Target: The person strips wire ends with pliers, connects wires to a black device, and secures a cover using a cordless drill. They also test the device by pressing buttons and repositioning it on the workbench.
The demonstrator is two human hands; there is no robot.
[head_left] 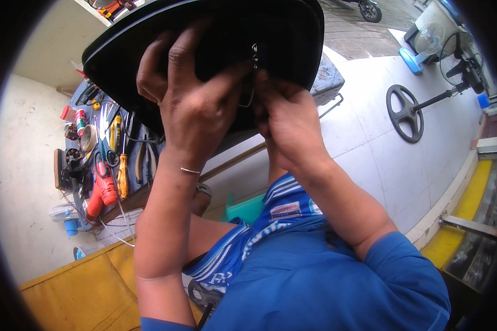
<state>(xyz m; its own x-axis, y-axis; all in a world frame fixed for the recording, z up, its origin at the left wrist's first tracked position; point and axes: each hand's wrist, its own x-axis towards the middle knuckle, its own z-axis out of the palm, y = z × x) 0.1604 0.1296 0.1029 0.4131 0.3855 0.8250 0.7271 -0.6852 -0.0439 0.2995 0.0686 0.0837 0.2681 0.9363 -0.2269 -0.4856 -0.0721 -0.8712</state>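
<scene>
Tool table (135, 201), wooden-edged: strewn with implements, to the left of the seated person.

Casing (232, 27), glossy black, curved: raised before the person, to the right of the table; both hands at its dark inner side.

Case (327, 77), worn, grey-blue, metal handle on its side: beyond the casing's right edge; from where I stand its inside is hidden.

Left hand (196, 99): fingers wide apart against the casing, one reaching the fitting; I cannot tell whether they grip.

Right hand (290, 124): fingers drawn narrow at the fitting; what sits between the tips, I cannot tell.

Heat gun (102, 193), red: at the table's near left corner.

Screwdriver (123, 175), orange-handled: right of the heat gun, close to the near edge.

Can (80, 122), red and green: toward the table's left edge, contents hidden.

Tape roll (88, 138): just beside the can.

Fitting (254, 55), small, bright metal: on the casing, at the fingertips of both hands.
</scene>
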